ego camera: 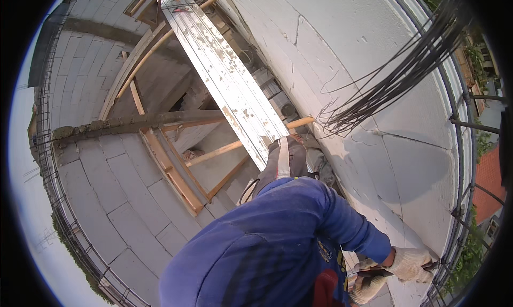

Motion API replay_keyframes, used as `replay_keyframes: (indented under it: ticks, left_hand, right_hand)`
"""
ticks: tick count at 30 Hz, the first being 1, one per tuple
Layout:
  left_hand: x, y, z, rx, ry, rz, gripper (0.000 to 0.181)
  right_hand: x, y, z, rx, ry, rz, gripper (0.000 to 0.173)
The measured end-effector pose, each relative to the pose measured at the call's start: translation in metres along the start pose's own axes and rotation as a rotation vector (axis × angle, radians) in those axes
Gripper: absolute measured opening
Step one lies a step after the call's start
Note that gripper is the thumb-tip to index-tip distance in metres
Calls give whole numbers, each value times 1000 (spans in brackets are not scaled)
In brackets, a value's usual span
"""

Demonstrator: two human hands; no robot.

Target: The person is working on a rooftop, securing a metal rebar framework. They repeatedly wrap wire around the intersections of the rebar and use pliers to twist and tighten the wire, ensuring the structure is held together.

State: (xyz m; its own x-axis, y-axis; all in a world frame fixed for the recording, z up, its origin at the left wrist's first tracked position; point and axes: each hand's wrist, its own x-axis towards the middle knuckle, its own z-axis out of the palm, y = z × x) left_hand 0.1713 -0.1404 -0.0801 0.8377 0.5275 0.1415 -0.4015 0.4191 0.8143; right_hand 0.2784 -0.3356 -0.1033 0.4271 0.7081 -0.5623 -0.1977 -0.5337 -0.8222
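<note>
My left hand (411, 263), in a pale knitted work glove, is at the steel rebar cage (457, 210) along the wall's top edge. Something dark shows at its fingertips, too small to name; the fingers' closure is unclear. Lower and closer to my chest is my right hand (368, 287), gloved as well and partly hidden by my blue shirt (256, 234). Its fingers wrap a dark tool (373, 273), whose far end passes behind the left glove. Beside me, a bundle of thin tie wire (384, 82) hangs over the light block wall (360, 154).
One bare foot (297, 138) is on a mortar-spattered metal plank (224, 74) resting on wooden poles (216, 152). Below lie deep gaps and stacked materials. A wooden frame (172, 170) sits in the opposite block wall (116, 186). Rebar stubs (475, 124) project outward.
</note>
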Motion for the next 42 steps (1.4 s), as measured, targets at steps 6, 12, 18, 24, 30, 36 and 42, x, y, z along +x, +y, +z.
replay_keyframes:
  ticks: [6, 12, 18, 24, 30, 36, 42]
  left_hand:
    - [-22, -8, 5, 334, 341, 187, 38]
    - [-30, -25, -18, 611, 307, 89, 42]
    - [-70, -42, -90, 247, 67, -67, 32]
    - [-90, -44, -116, 208, 176, -39, 23]
    - [-81, -65, -137, -219, 17, -70, 15]
    - [-103, -34, -130, -174, -19, -241, 22]
    - [-102, -4, -127, 71, -183, -340, 29]
  right_hand:
    - [38, 6, 7, -97, -29, -3, 55]
    - [74, 13, 7, -165, -139, 11, 58]
    - [81, 31, 6, -175, -269, 42, 61]
    - [89, 44, 24, -174, -208, 102, 62]
    - [55, 2, 108, -382, 113, -16, 63]
    - [41, 19, 96, -386, 136, -99, 46]
    - [6, 34, 113, -388, 208, -137, 31]
